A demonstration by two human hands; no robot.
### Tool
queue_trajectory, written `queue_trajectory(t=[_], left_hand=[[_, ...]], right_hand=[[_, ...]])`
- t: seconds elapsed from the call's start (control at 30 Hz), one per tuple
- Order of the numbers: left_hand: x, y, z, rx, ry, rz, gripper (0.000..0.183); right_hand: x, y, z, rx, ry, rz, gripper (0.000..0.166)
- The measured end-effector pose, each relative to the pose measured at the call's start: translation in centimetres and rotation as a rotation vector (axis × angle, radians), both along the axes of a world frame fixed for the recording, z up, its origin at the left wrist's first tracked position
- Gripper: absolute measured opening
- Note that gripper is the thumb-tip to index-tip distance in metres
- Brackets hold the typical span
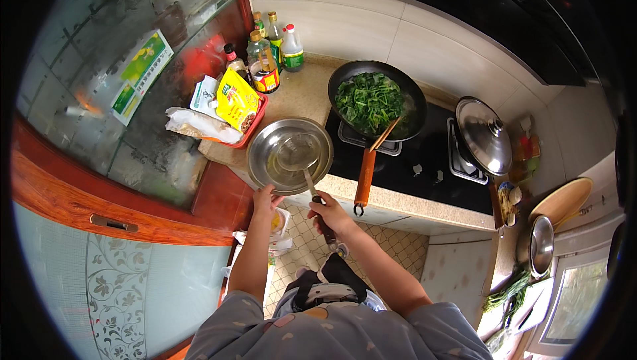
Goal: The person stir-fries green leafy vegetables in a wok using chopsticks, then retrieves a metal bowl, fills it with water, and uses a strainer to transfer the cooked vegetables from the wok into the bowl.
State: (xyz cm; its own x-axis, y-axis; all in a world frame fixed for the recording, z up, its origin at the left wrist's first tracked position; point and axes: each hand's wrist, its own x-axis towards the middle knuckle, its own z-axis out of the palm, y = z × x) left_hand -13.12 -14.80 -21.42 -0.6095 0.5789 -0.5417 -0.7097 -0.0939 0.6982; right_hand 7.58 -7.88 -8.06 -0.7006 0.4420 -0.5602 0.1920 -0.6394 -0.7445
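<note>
My left hand (pixel 267 200) grips the near rim of a stainless steel bowl (pixel 256 161) at the counter's edge. In my right hand (pixel 329 213) is the dark handle of a strainer or skimmer (pixel 297 152), whose round head lies inside the bowl. To the right, a black frying pan (pixel 418 96) sits on the left burner, holding chopped leafy greens (pixel 371 101). Wooden chopsticks (pixel 385 134) lean on the pan's near side, above its orange-brown handle (pixel 366 178).
A red basket (pixel 261 111) with food packets stands left of the bowl, sauce bottles (pixel 264 64) behind it. A lidded pan (pixel 482 133) occupies the right burner. Farther right are a metal bowl (pixel 541 245), a knife and long green vegetables (pixel 507 290). A range hood (pixel 463 11) hangs above.
</note>
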Motion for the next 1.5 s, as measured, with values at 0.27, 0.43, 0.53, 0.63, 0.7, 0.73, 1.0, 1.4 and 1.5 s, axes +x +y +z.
queue_trajectory(t=[0.27, 0.43, 0.53, 0.63, 0.7, 0.73, 1.0, 1.4, 1.5], left_hand=[[-0.2, 2.5, 1.4, -0.069, 0.097, 0.055, 0.031], [-1.3, 4.1, 1.1, -0.067, 0.112, -0.02, 0.033], [-1.9, 5.2, 1.2, -0.098, 0.155, -0.018, 0.037], [-1.9, 5.7, 2.6, -0.224, 0.149, -0.135, 0.042], [-1.9, 6.3, 3.0, -0.376, 0.132, -0.12, 0.047], [-1.9, 6.2, 3.3, -0.422, 0.172, -0.144, 0.048], [-1.5, 5.4, 4.3, -0.471, 1.179, 0.175, 0.045], [1.4, 6.1, 11.3, -0.325, 1.271, 0.019, 0.035], [2.5, 7.1, 12.9, -0.142, 1.25, -0.031, 0.03]], right_hand=[[-2.1, 1.4, 0.2, -0.16, 0.043, -0.026, 0.059], [-3.4, 1.1, -0.8, 0.151, -0.015, 0.033, 0.064], [-3.9, 0.1, -2.1, 0.654, -0.088, 0.064, 0.066], [-4.6, -0.4, -1.3, 0.734, -0.168, 0.082, 0.07], [-5.2, -1.2, -0.9, 0.775, -0.181, 0.046, 0.072], [-5.4, -1.2, -0.3, 0.744, -0.184, 0.05, 0.074], [-5.9, -1.4, 0.4, 0.754, -0.166, -0.022, 0.074], [-2.9, 1.4, 10.9, -0.492, 0.578, -0.35, 0.056], [-0.9, 2.9, 13.4, -0.29, 0.566, -0.337, 0.061]])
